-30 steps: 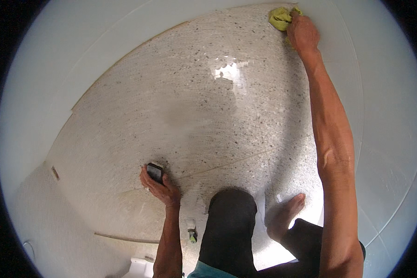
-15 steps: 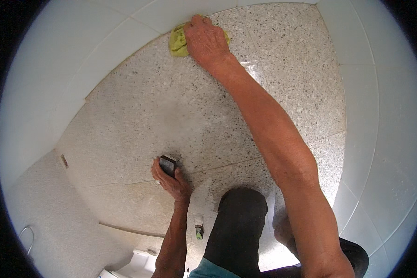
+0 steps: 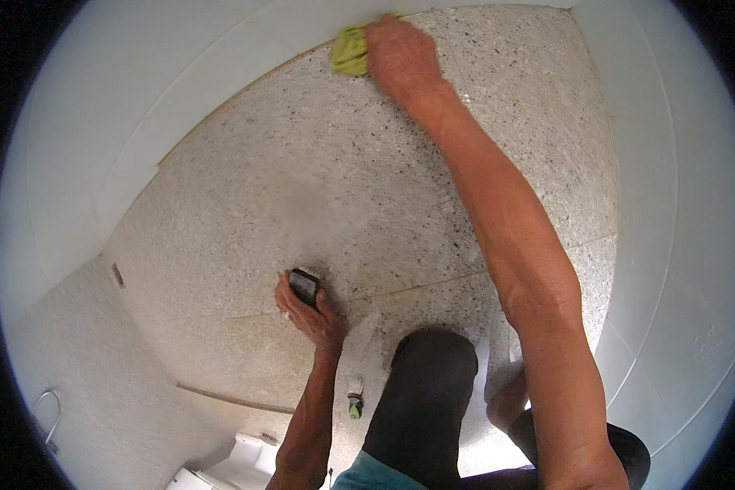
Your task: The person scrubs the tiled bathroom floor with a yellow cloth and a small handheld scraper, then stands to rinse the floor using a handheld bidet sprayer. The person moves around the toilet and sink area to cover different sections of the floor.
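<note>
My right hand [image 3: 404, 59] reaches to the far edge of the speckled floor [image 3: 245, 196], closed on a yellow-green cloth [image 3: 350, 51]. The cloth lies bunched against the floor beside the base of the wall, partly hidden by the hand, which is slightly blurred. Nearer to me and to the left, my left hand [image 3: 314, 317] wraps round a small dark rectangular block [image 3: 304, 287] at floor level. A pale strip shows along the block's far edge; its underside is hidden.
Pale tiled walls [image 3: 670, 204] border the floor. Near my left forearm lies a small scraper-like tool with a green handle [image 3: 355, 406]. My bent knee [image 3: 433, 359] is close by. A white fixture [image 3: 241, 467] stands at the lower left, inside a raised strip [image 3: 235, 399].
My right hand has shifted right and farther out with the cloth, closer to the wall. My left hand still holds the block at nearly the same spot. The whole view has shifted slightly.
</note>
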The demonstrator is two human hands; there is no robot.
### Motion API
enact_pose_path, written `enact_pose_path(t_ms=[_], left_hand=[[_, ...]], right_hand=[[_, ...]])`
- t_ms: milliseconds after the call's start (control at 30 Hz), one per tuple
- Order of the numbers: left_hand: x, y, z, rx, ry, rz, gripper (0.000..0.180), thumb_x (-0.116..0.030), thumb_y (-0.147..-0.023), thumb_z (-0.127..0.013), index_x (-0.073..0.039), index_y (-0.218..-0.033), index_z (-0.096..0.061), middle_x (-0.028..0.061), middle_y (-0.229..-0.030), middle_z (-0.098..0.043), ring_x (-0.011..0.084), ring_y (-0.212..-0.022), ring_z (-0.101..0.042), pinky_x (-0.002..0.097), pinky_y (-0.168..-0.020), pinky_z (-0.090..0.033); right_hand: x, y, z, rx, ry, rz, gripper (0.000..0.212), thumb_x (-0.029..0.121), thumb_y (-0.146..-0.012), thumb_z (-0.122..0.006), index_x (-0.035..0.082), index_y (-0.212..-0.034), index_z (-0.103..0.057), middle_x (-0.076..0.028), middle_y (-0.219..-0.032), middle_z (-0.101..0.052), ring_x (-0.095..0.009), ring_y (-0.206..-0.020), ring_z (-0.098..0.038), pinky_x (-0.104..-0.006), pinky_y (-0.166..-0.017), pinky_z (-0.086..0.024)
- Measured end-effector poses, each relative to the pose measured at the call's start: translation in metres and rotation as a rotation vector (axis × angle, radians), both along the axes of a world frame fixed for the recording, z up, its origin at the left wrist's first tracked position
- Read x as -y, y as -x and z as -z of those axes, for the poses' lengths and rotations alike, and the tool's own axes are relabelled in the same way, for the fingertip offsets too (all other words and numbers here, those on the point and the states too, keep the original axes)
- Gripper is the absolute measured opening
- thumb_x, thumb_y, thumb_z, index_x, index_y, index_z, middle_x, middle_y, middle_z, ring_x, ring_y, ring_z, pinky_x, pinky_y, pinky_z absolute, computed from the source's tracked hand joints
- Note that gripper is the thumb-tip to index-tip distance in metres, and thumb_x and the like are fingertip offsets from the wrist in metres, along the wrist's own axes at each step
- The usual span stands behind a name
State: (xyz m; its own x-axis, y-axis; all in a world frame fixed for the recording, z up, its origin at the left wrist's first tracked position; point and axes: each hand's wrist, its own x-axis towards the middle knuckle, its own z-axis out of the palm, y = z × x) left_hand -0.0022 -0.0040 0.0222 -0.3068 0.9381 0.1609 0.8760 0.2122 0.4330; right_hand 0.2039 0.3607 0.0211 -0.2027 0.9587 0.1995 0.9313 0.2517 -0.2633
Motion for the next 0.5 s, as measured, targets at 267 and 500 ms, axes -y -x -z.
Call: enact_pose_path(t_ms=[267, 500], left_hand=[[0.005, 0.003, -0.001, 0.005, 0.025, -0.021, 0.068, -0.046, -0.099, -0.047, 0.003, -0.144, -0.031, 0.0275, -0.139, -0.04, 0.0458, -0.13, -0.035, 0.0587, -0.106, -0.028], [0.0, -0.003, -0.002, 0.009, 0.035, -0.007, 0.066, -0.044, -0.1, -0.047, 0.003, -0.144, -0.031, 0.0276, -0.14, -0.039, 0.0457, -0.13, -0.035, 0.0591, -0.106, -0.028]], right_hand=[[0.001, -0.044, -0.007, 0.029, -0.038, 0.029, 0.039, 0.011, -0.085, -0.057, 0.018, -0.122, -0.066, -0.016, -0.105, -0.065, -0.03, -0.096, -0.067, -0.0439, -0.08, -0.055], [0.009, 0.051, 0.003, -0.014, -0.025, -0.155, 0.036, 0.012, -0.089, -0.054, 0.014, -0.124, -0.064, -0.016, -0.112, -0.064, -0.032, -0.102, -0.065, -0.0438, -0.083, -0.054]])
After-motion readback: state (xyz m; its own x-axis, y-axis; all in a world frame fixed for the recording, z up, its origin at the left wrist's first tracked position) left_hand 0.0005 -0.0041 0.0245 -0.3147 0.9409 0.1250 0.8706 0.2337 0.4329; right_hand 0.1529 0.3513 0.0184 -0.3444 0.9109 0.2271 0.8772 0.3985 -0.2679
